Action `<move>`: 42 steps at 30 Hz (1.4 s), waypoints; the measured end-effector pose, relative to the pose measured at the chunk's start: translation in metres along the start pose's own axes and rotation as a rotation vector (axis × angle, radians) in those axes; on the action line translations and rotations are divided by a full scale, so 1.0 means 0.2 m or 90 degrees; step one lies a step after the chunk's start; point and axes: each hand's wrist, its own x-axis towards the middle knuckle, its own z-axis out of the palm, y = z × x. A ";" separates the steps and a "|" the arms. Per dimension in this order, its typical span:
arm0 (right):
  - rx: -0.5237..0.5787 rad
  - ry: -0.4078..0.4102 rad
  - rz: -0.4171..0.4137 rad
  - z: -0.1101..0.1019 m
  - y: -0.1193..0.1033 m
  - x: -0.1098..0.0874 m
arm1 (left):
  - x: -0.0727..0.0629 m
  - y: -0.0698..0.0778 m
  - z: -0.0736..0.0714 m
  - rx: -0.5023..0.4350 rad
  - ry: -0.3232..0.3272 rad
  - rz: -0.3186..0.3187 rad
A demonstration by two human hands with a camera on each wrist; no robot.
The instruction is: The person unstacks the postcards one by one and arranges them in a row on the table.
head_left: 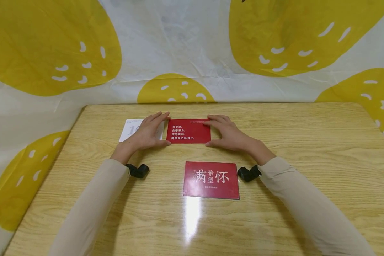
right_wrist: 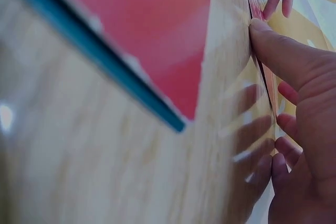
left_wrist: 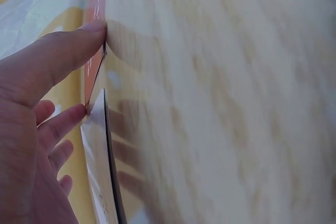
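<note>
In the head view a red card (head_left: 192, 132) with white writing lies flat near the table's far edge. My left hand (head_left: 148, 131) has its thumb and index fingertip at the card's two left corners. Over at the right end, my right hand (head_left: 228, 132) touches the corners likewise, thumb near and fingers far. Both hands' fingers are spread and fairly straight. A white card (head_left: 129, 128) with a large grey number lies left of the red one, partly covered by my left hand. Closer to me rests a thicker red piece (head_left: 210, 180) with large white characters.
Beneath everything is a wood-grain table (head_left: 291, 142). A white cloth (head_left: 185, 42) with yellow fruit shapes hangs behind it. Black straps with dark blocks (head_left: 140, 171) sit at both wrists. The thicker red piece shows a teal edge (right_wrist: 105, 51) in the right wrist view.
</note>
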 end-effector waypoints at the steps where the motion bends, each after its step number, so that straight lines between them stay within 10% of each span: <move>1: 0.000 0.000 -0.001 0.00 0.00 0.00 | 0.00 0.00 0.00 -0.002 0.000 0.002; 24: 0.036 -0.005 -0.003 -0.08 0.01 -0.04 | 0.00 0.06 -0.03 -0.092 0.040 0.052; 42: 0.073 0.081 -0.043 -0.16 -0.09 -0.34 | -0.22 0.32 0.00 -0.190 0.112 0.136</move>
